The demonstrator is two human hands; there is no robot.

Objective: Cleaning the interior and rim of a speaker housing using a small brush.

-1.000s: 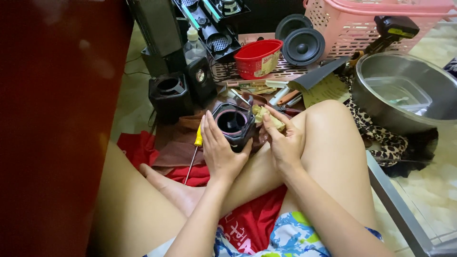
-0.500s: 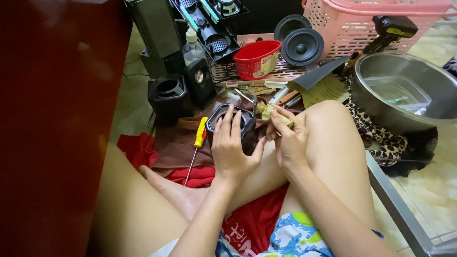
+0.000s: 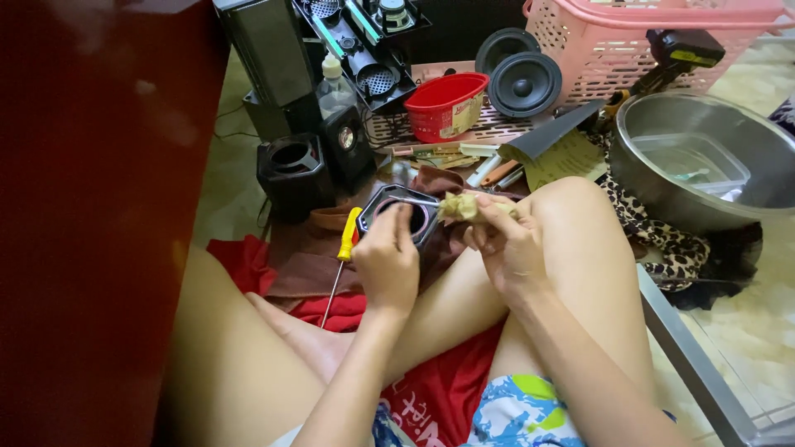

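Speaker box (image 3: 399,213), small, black and square with a round hole, sits over the person's knee, tipped up. The left hand (image 3: 387,263) is closed around its near side and hides much of it. The right hand (image 3: 507,245) pinches a crumpled yellowish cloth (image 3: 460,205), which touches the box's right edge. What the cloth is made of is hard to tell.

Just left of the box lies a screwdriver (image 3: 343,248) with a yellow handle, on brown and red cloths. Another black speaker box (image 3: 291,165) stands behind it. Farther back is a red tub (image 3: 445,104) with a pale label on its side, next to two round black speakers (image 3: 523,83). A yellowish paper note (image 3: 568,159) with small writing lies beside a big metal bowl (image 3: 704,157). A pink basket (image 3: 646,41) is cut off at the top.

Everything rests on a pale tiled floor (image 3: 754,323). A dark red blurry wall (image 3: 83,215) fills the left side.
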